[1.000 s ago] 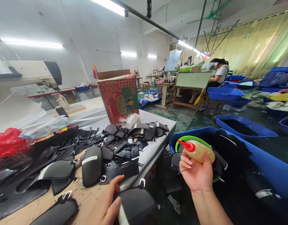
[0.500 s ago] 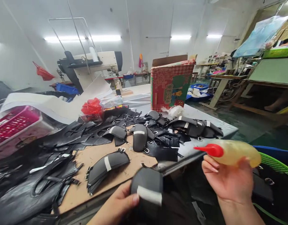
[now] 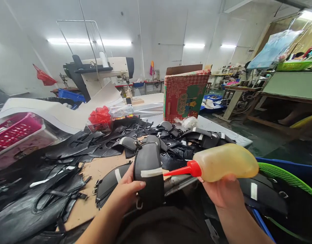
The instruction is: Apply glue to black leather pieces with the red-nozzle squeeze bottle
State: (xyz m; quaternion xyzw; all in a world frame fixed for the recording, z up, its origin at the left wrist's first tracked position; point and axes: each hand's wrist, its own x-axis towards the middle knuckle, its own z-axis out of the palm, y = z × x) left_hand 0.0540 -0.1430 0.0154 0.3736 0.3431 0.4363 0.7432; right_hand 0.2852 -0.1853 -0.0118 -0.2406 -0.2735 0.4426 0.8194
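Observation:
My left hand [image 3: 130, 188] grips a curved black leather piece [image 3: 148, 157] by its left side, the thumb lying across its face. A white strip [image 3: 151, 173] crosses that face, and a metal buckle shows at the lower end. In my right hand [image 3: 222, 191] lies a squeeze bottle [image 3: 225, 162] of yellowish liquid, on its side, fingers wrapped beneath it. Its red nozzle [image 3: 182, 170] points left, the tip close to the strip's right end; whether they touch I cannot tell. Behind my left hand, a similar strapped piece [image 3: 109, 181] rests on the brown board [image 3: 91, 169].
Black leather parts [image 3: 59, 176] cover the table's left and middle. A red and green carton [image 3: 185, 96] stands at the back, near a sewing machine [image 3: 102, 69]. At left is a pink basket [image 3: 21, 130]; at right, a green basket [image 3: 285, 173] with similar black pieces beside it.
My right hand has moved left with the bottle, bringing the nozzle beside the white strip. The black piece in my left hand has risen slightly and turned. The whole view has shifted a little.

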